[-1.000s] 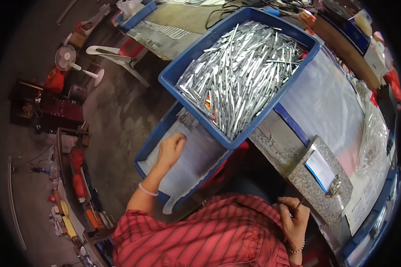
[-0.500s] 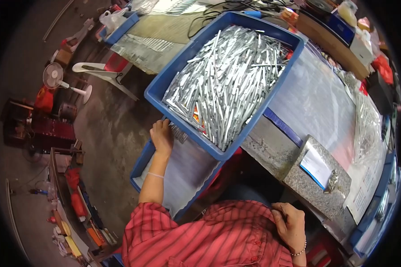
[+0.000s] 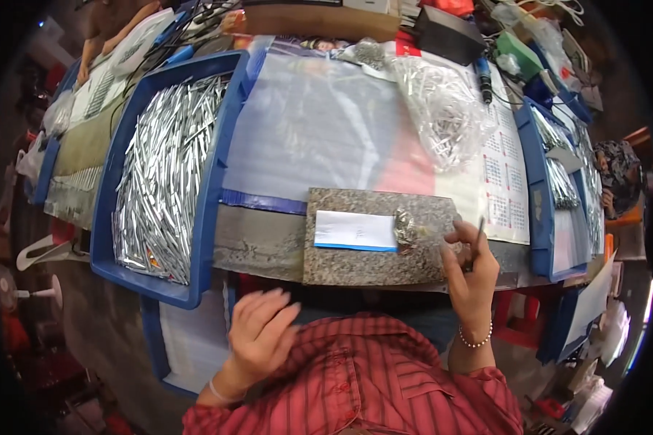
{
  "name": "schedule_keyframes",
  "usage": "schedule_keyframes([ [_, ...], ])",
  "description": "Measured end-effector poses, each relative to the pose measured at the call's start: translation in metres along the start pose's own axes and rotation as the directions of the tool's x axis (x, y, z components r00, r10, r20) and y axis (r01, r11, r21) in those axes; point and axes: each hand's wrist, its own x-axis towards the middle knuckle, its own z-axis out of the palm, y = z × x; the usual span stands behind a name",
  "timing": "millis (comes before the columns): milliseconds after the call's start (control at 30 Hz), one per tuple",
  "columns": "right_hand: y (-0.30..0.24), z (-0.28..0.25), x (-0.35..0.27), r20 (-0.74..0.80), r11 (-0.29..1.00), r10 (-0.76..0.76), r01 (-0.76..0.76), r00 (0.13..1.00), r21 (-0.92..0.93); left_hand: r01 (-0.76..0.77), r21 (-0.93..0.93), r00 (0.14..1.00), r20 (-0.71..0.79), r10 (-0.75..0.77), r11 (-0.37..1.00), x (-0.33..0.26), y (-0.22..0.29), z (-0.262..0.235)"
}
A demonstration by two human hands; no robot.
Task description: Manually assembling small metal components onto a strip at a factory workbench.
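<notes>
The view has swung since a second ago, when the left hand lay on the lower blue tray beside the big bin of metal rods; the workbench is now seen square on, and the left hand (image 3: 260, 335) has been drawn back toward the body, fingers loosely spread and holding nothing, hovering above the red striped shirt (image 3: 370, 384) just below the bench edge. The right hand (image 3: 470, 272), earlier tucked low near the lap, is now raised to the bench; a thin dark rod-like tool (image 3: 479, 233) is pinched upright between its fingers, and a bead bracelet is worn at the wrist. The work appears to have shifted from the bin to the slab.

A speckled grey stone slab (image 3: 363, 254) lies at the bench's near edge, just left of the right hand; on it rest a white card (image 3: 354, 230) with a blue lower edge and, touching the card's right end, a small crumpled heap of shiny metal bits (image 3: 405, 230). The blue bin (image 3: 214, 181), heaped with silvery rods, sits at the left; a clear bag of small silver pieces (image 3: 442, 109) lies further back on the plastic-covered bench top; more blue trays (image 3: 533, 210) stand at the right.
</notes>
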Motion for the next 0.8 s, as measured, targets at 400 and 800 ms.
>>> schedule_keyframes([
  [400,0.005,0.012,0.021,0.244,0.964,-0.151,0.197,0.958,-0.178,-0.048,0.15,0.987,0.16,0.024,0.988,0.067,-0.014,0.068],
  [800,0.002,0.006,0.028,0.221,0.975,-0.116,0.154,0.968,-0.163,-0.046,0.134,0.99,0.137,0.028,0.99,0.071,-0.016,0.071],
])
